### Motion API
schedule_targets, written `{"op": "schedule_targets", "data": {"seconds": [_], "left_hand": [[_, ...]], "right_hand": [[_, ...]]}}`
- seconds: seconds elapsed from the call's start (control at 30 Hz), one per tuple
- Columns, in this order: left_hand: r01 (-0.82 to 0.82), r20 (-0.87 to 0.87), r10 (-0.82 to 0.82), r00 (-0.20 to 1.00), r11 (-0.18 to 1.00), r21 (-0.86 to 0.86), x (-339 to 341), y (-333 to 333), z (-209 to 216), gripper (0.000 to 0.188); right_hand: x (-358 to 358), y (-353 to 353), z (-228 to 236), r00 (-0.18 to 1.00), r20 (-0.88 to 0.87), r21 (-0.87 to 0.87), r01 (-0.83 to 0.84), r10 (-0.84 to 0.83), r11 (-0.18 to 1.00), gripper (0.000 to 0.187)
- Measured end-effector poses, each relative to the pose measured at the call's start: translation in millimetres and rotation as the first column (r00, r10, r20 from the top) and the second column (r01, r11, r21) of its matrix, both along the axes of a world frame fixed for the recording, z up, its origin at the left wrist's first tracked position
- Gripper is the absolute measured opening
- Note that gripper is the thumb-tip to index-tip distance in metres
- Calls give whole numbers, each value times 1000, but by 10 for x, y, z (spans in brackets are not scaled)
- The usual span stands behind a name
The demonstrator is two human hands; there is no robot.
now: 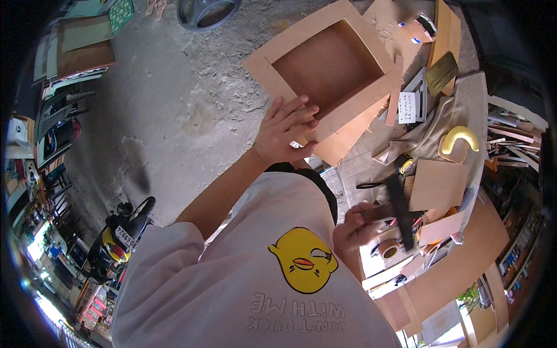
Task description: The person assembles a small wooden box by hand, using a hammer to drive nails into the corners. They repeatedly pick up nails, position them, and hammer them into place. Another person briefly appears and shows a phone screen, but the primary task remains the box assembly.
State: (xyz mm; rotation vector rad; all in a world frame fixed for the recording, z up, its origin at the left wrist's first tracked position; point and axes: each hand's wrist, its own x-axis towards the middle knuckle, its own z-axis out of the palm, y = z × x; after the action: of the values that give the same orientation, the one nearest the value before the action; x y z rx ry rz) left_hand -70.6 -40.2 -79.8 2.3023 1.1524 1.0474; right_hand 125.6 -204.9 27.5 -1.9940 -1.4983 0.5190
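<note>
Head view, looking down over a pale T-shirt [232, 278] with a yellow duck printed on its front; nearest the chest, the right hand [355, 227] is closed in a fist around the wooden handle of a hammer [400, 210], whose dark head stands out over the cluttered tabletop [464, 243]; just under the hammer lie a roll of tape [389, 249], scraps of brown board and some small tools too blurred to tell apart; a square piece of brown board [439, 184] lies just beside the hammer head, on its right. Farther out, the left hand [285, 132] lies flat with fingers spread and straight, gripping nothing, palm pressed on the near corner of a shallow square frame of brown board [325, 75]; the frame rests at the table's edge, partly overhanging the concrete floor [174, 116], with its open recess facing up; to the right of the frame are a small white printed card [407, 107], a yellow curved piece [459, 139] and a yellow tape measure [407, 165]. Beyond the frame, more board offcuts [394, 23] lie at the table's far end; on the floor farther off stands a grey round basin [208, 11], and flat boards [84, 46] lie at the left; a motorbike [119, 238] stands parked at the lower left.
</note>
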Motion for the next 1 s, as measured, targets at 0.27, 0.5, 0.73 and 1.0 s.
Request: {"op": "schedule_targets", "data": {"seconds": [0.27, 0.5, 0.73, 1.0], "left_hand": [[5, -2, -5, 1000, 999, 41, 20, 18, -37, 51], [-9, -14, 10, 1000, 997, 73, -26, -20, -79, 48], [-14, -48, 18, 999, 997, 79, -22, 20, -56, 46], [6, -61, -2, 998, 998, 63, -31, 16, 20, 49]], "right_hand": [[-21, -13, 36, 979, -190, 324, 135, -75, 936, 19], [-9, 192, 302, 999, -36, -37, 35, -36, 999, 18], [7, 244, 189, 992, 86, -151, -79, 92, 985, 17], [142, 129, -194, 997, 70, -282, 7, 13, 960, 17]]}}
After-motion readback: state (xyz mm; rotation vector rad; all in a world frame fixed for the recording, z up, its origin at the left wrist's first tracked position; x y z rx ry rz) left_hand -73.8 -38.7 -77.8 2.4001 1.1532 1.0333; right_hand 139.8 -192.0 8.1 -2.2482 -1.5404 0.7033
